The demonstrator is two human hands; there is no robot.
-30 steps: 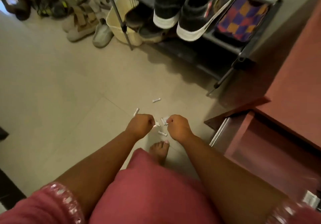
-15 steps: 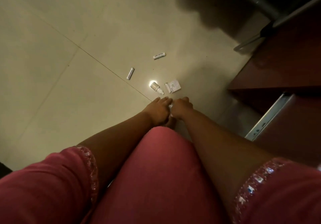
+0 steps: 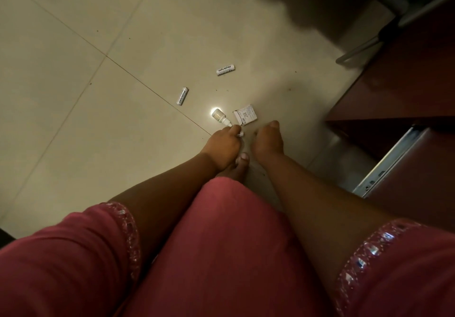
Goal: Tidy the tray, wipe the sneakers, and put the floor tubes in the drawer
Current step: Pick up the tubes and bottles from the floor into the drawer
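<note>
Left hand (image 3: 222,145): curled on the floor; a small white tube (image 3: 240,133) is held in its grip.
Right hand (image 3: 267,139): low beside it; grip cannot be told.
Two white printed tubes (image 3: 225,69) (image 3: 182,96): left on the pale tiled floor (image 3: 73,95), further off.
Dark red wooden drawer (image 3: 413,184): pulled open nearby, so tubes can be dropped in.

Both arms straight down past the bare foot (image 3: 240,166). Left hand (image 3: 222,145) just left of the toes, fingers curled, pinching something small and white. Right hand (image 3: 267,139) just right of the toes, knuckles up, fingers bent under; contents hidden.
</note>
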